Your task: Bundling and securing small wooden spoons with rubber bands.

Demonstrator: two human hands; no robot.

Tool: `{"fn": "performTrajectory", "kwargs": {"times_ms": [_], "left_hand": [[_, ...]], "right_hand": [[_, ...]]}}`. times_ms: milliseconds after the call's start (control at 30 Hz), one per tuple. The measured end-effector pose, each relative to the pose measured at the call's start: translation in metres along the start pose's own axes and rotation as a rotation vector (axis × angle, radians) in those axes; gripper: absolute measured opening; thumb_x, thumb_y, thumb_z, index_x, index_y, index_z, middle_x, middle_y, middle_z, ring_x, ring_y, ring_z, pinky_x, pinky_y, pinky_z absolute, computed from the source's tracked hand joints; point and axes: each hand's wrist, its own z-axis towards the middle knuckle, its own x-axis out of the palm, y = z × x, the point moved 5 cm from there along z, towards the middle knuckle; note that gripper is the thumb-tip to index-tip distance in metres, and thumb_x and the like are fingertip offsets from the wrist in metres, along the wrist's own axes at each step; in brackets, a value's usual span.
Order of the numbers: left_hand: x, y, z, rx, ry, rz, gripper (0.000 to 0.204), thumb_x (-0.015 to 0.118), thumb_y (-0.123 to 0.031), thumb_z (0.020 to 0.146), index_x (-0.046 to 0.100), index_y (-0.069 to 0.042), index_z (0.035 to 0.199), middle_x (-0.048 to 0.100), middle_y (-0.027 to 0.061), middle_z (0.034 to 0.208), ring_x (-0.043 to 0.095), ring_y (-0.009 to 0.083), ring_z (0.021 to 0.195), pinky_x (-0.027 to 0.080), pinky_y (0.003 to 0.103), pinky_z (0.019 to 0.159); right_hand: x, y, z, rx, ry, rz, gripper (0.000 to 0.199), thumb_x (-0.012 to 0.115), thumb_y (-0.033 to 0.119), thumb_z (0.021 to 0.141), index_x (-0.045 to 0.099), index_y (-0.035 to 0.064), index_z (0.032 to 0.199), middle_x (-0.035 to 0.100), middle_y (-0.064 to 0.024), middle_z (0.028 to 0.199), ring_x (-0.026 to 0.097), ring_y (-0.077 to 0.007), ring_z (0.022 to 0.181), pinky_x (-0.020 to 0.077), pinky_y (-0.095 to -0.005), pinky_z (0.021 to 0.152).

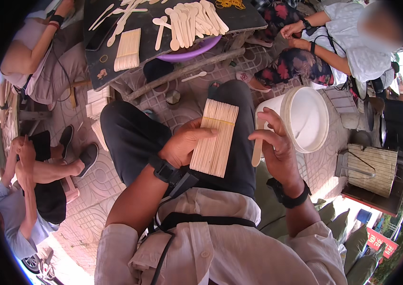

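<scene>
Head view: the left hand is closed around a banded bundle of flat wooden sticks, held over the lap. The right hand pinches a single wooden stick between thumb and fingers, just beside the bundle. A white bucket stands near, right of the knee.

A red sign with pale lettering stands at the lower right edge.

A bundle of pale, matt wooden sticks bound by a thin yellow rubber band. At three o'clock, a smooth white plastic bucket. Dark matt cloth trousers beneath.
</scene>
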Motion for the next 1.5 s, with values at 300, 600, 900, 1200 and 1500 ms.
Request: {"fn": "performTrajectory", "kwargs": {"times_ms": [300, 600, 900, 1200, 1500], "left_hand": [[-0.026, 0.033, 0.013, 0.088, -0.05, -0.062, 0.032, 0.056, -0.004, 0.084, 0.056, 0.0, 0.115, 0.064, 0.0115, 0.105, 0.064, 0.0205, 0.094, 0.05, 0.034, 0.086], [-0.03, 0.046, 0.017, 0.086, -0.134, -0.029, 0.03, 0.06, -0.002, 0.083, 0.057, -0.003, 0.113, 0.063, 0.0074, 0.105, 0.062, 0.0186, 0.095, 0.05, 0.034, 0.085], [-0.029, 0.041, 0.016, 0.173, -0.21, 0.068, 0.033, 0.065, -0.002, 0.079, 0.058, -0.004, 0.111, 0.064, 0.0046, 0.101, 0.061, 0.0145, 0.09, 0.048, 0.03, 0.083], [-0.027, 0.042, 0.016, 0.171, -0.237, 0.075, 0.031, 0.065, -0.002, 0.078, 0.058, -0.002, 0.108, 0.063, 0.0054, 0.098, 0.061, 0.0146, 0.087, 0.049, 0.031, 0.08], [-0.024, 0.039, 0.013, 0.133, -0.171, 0.102, 0.031, 0.064, -0.004, 0.081, 0.057, 0.0, 0.11, 0.064, 0.0066, 0.1, 0.062, 0.0142, 0.088, 0.049, 0.029, 0.081]], "right_hand": [[0.057, -0.026, -0.051, -0.03, 0.04, -0.166, 0.035, 0.053, -0.016, 0.067, 0.063, 0.0038, 0.094, 0.041, -0.0197, 0.126, 0.05, -0.0346, 0.111, 0.0459, -0.0358, 0.084], [0.059, -0.034, -0.067, 0.067, 0.133, -0.062, 0.032, 0.049, -0.017, 0.072, 0.06, 0.0005, 0.096, 0.046, -0.0166, 0.122, 0.055, -0.0296, 0.105, 0.0475, -0.0347, 0.083], [0.062, -0.046, -0.098, 0.369, -0.052, 0.006, 0.051, 0.056, -0.01, 0.077, 0.044, 0.0018, 0.125, 0.038, -0.0166, 0.13, 0.057, -0.0278, 0.107, 0.0482, -0.0337, 0.085], [0.063, -0.052, -0.116, 0.803, 0.021, 0.667, 0.033, 0.056, -0.001, 0.086, 0.052, 0.0028, 0.118, 0.061, -0.0041, 0.096, 0.056, -0.0085, 0.082, 0.0437, -0.0235, 0.077], [0.05, -0.042, -0.105, 0.55, 0.208, 0.198, 0.011, 0.06, 0.004, 0.083, 0.063, -0.0023, 0.092, 0.062, -0.0086, 0.097, 0.06, -0.014, 0.087, 0.0466, -0.0273, 0.079]]}}
